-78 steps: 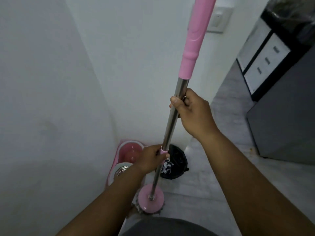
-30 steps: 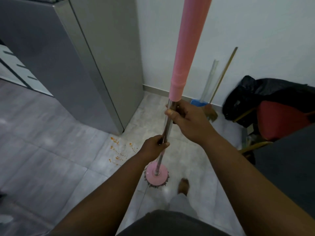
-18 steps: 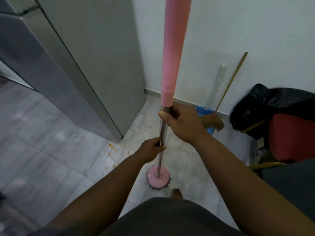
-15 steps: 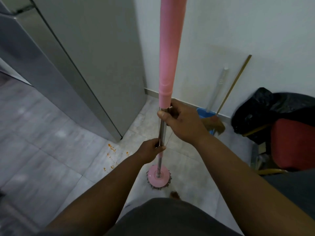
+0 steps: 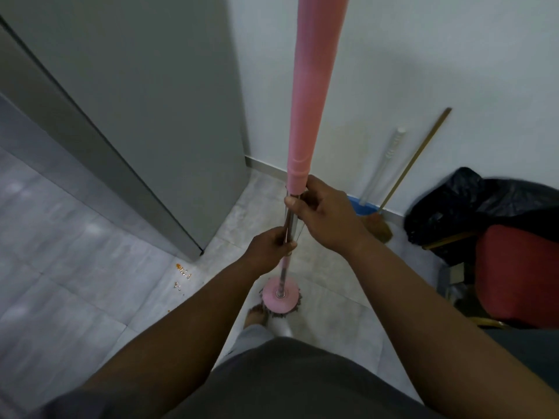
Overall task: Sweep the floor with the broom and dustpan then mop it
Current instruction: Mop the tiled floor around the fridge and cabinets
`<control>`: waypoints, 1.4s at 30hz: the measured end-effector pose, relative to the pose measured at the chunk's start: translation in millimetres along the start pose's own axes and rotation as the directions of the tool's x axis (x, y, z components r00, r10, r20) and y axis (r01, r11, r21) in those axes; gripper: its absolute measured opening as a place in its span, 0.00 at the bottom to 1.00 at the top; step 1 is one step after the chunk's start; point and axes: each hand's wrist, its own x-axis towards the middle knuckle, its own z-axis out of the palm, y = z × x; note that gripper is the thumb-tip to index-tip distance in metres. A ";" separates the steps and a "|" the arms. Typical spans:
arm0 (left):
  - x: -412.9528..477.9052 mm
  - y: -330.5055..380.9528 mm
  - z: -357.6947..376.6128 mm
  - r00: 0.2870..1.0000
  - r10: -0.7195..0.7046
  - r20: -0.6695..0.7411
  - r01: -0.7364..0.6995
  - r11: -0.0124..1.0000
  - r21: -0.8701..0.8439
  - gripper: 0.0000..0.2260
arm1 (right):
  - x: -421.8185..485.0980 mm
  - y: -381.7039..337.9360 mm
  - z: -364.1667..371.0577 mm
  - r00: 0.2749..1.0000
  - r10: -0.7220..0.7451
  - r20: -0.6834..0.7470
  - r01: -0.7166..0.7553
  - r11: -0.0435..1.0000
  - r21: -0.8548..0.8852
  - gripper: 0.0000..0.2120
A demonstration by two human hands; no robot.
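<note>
Right grip (image 5: 326, 216) and, lower, left grip (image 5: 269, 247) clasped upright pink-and-steel mop pole (image 5: 310, 110); orange crumbs (image 5: 183, 272) lay on floor (image 5: 75, 237) left of pole.

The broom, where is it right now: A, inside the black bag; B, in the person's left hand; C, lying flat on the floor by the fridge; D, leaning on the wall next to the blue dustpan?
D: the broom leans against the white wall beside the blue dustpan, while the left hand and right hand grip the mop.
</note>
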 end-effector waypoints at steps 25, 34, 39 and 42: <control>114.9 28.8 -72.0 0.995 0.099 0.000 -0.098 0.982 -0.161 0.16 | 97.8 1.5 9.4 0.978 0.087 -0.189 -0.087 0.996 0.009 0.18; 106.3 31.1 -58.8 0.985 0.170 -0.002 -0.170 0.985 -0.030 0.15 | 84.6 9.5 8.5 0.979 0.112 -0.173 -0.120 0.992 -0.038 0.24; 108.2 49.6 -56.4 0.969 0.233 -0.076 -0.230 0.972 0.050 0.12 | 90.3 16.8 -0.6 0.968 0.099 -0.232 -0.101 0.995 0.004 0.23; 113.8 53.0 -55.7 0.966 0.238 -0.100 -0.234 0.971 0.051 0.11 | 95.0 23.5 -2.2 0.968 0.085 -0.236 -0.088 0.996 -0.003 0.22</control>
